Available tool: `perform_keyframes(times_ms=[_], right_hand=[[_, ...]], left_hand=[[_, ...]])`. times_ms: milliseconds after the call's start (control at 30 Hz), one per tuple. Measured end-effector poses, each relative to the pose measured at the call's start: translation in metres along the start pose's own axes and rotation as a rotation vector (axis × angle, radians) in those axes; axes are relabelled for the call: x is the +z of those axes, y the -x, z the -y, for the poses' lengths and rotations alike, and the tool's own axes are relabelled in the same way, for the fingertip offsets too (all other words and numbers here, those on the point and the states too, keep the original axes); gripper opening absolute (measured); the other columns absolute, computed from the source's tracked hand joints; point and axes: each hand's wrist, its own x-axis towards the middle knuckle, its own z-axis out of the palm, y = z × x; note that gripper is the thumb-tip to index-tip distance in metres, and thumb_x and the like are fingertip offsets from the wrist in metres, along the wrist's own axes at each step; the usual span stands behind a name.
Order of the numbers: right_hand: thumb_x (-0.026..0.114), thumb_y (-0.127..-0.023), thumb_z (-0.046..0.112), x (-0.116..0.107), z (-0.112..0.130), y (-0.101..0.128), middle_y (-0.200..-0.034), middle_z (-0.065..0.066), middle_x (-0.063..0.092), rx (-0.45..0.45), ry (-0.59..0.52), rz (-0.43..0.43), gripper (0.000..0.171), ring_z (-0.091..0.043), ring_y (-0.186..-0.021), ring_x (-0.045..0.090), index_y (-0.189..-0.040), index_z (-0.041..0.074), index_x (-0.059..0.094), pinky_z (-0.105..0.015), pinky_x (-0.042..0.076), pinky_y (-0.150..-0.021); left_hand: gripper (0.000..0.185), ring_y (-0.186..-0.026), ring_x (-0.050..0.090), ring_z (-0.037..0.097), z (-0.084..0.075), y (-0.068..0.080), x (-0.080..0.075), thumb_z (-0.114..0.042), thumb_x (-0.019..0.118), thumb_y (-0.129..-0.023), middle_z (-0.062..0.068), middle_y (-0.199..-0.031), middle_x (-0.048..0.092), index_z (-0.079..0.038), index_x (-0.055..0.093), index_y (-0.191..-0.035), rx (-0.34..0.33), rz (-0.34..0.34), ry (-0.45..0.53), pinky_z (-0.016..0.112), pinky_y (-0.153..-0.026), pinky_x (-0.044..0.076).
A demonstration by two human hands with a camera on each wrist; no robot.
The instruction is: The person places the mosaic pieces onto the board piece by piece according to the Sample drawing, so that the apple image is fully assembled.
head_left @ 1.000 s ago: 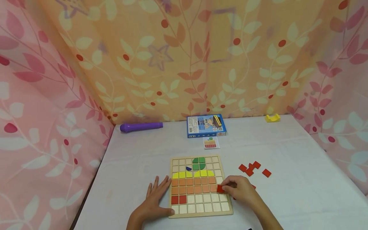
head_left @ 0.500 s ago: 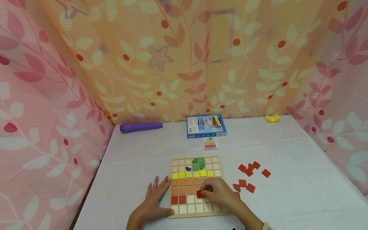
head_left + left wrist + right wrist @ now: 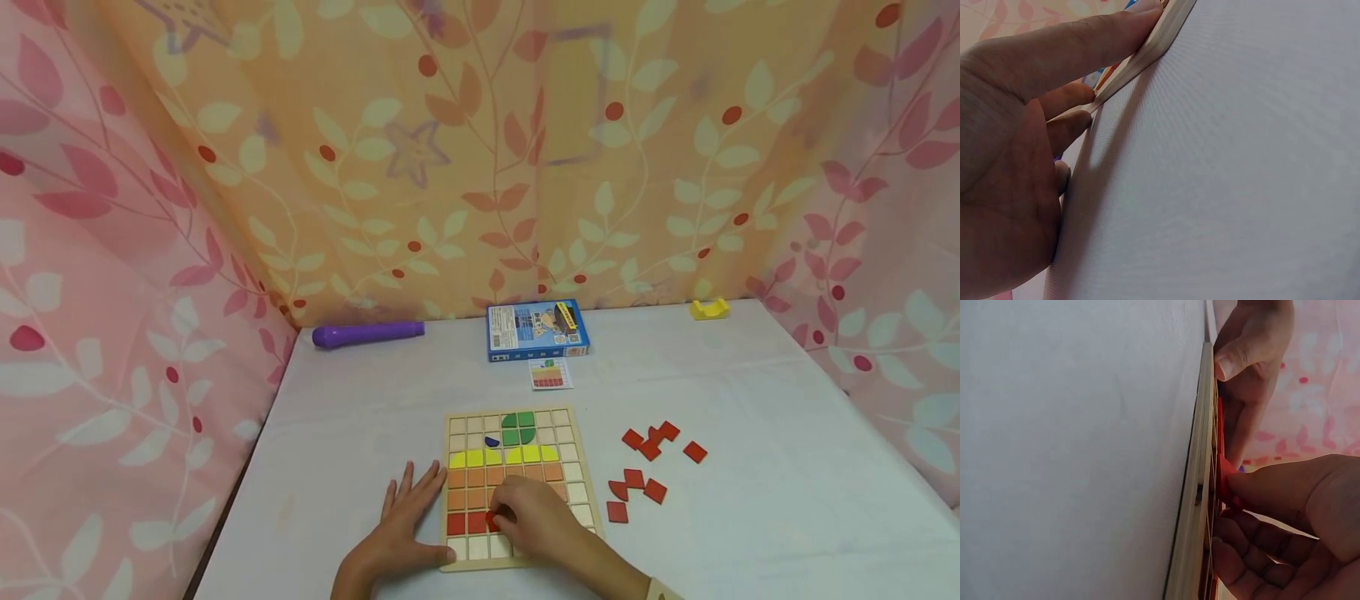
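Note:
My right hand (image 3: 538,523) pinches a red square tile (image 3: 1225,480) between thumb and fingers, over the third cell of a row on the wooden grid board (image 3: 575,472). In the right wrist view the tile is tilted against the board. Two red tiles (image 3: 467,523) lie in the cells to its left. My left hand (image 3: 396,533) rests at the board's left edge with fingers spread, its thumb on the near corner. Above are orange tiles (image 3: 476,477), partly hidden by the right hand, then yellow pieces (image 3: 475,457), green pieces (image 3: 518,427) and a small blue piece (image 3: 492,442).
Several loose red pieces (image 3: 634,478) lie on the white tablecloth (image 3: 337,433) right of the board. Behind it are a picture card (image 3: 551,374), a blue box (image 3: 537,329), a purple microphone-shaped object (image 3: 367,333) and a yellow holder (image 3: 709,309). Floral curtains surround the table.
My right hand has carried the red tile leftward and nearer, from the board's right edge to beside the two placed red tiles. The left hand has stayed put.

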Motion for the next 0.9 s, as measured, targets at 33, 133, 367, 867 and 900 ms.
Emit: perform_keyframes(times_ms=[33,133,367,867,900], right_hand=[[0.079,-0.084,0.011,0.001,0.0,0.0,-0.078,0.015,0.056,-0.014,0.019,-0.009,0.009,0.002,-0.069,0.047,-0.08,0.017,0.073,-0.017,0.046,-0.063],[0.08,-0.083,0.011,0.001,0.001,0.001,-0.08,0.014,0.054,-0.046,0.042,-0.027,0.008,0.001,-0.07,0.045,-0.08,0.017,0.075,-0.015,0.043,-0.061],[0.08,-0.083,0.009,-0.001,-0.001,0.006,-0.083,0.014,0.055,-0.088,0.041,-0.015,0.007,0.0,-0.075,0.047,-0.083,0.016,0.079,-0.013,0.041,-0.063],[0.076,-0.087,0.009,-0.065,-0.051,0.05,-0.085,0.014,0.055,0.188,0.0,-0.02,0.01,-0.003,-0.073,0.049,-0.09,0.018,0.076,-0.022,0.048,-0.063],[0.076,-0.086,0.008,-0.072,-0.056,0.053,-0.083,0.013,0.055,0.21,0.009,-0.003,0.01,-0.003,-0.072,0.049,-0.09,0.018,0.076,-0.022,0.047,-0.061]], left_hand=[[0.112,-0.151,-0.011,0.037,0.0,0.0,0.0,-0.041,0.09,-0.066,0.004,-0.165,0.021,-0.019,0.032,-0.159,0.004,-0.001,-0.002,0.062,-0.114,-0.013],[0.112,-0.151,-0.011,0.037,0.0,0.0,-0.002,-0.042,0.09,-0.066,0.004,-0.165,0.021,-0.018,0.032,-0.159,0.009,-0.005,-0.003,0.062,-0.114,-0.013],[0.112,-0.151,-0.011,0.037,0.002,-0.001,0.001,-0.042,0.091,-0.066,0.004,-0.165,0.021,-0.019,0.032,-0.159,0.0,-0.001,-0.003,0.062,-0.114,-0.013],[0.114,-0.151,-0.011,0.035,-0.001,-0.002,0.003,-0.04,0.092,-0.062,0.003,-0.165,0.022,-0.022,0.034,-0.158,-0.034,-0.017,-0.013,0.062,-0.114,-0.013],[0.114,-0.151,-0.011,0.035,-0.001,-0.002,0.002,-0.041,0.092,-0.062,0.002,-0.165,0.022,-0.022,0.033,-0.159,-0.033,-0.016,-0.016,0.062,-0.114,-0.013]])
